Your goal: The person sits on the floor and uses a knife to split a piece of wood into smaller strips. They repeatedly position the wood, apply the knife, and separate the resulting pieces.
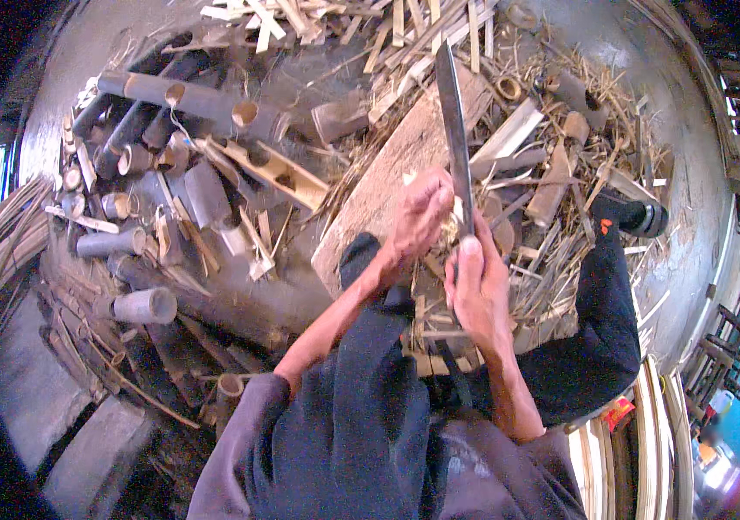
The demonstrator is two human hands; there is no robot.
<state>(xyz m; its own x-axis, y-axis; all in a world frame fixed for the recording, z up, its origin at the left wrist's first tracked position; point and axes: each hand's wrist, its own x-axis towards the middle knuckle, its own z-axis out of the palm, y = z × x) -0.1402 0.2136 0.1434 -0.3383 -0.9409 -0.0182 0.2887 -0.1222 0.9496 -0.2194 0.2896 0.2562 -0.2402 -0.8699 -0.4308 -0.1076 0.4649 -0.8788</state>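
My right hand (478, 282) is closed around the handle of a machete (455, 121). Its long dark blade points up and away from me, edge-on beside my left fist. The handle is mostly hidden in my fingers. Closed just left of the blade, my left hand (422, 212) grips a small pale piece of bamboo (457, 210), mostly covered by the fingers. Both hands are over the near right side of a thick wooden chopping block (387, 186), which slants away to the upper right. Whether the blade touches the bamboo, I cannot tell.
Cut bamboo tubes (144, 306) and holed poles (205, 102) lie on the left. Split sticks and shavings (552, 182) cover the ground right of the block. Pale strips (283, 17) are heaped at the far side. My bent leg (608, 295) is on the right, near stacked slats (647, 433).
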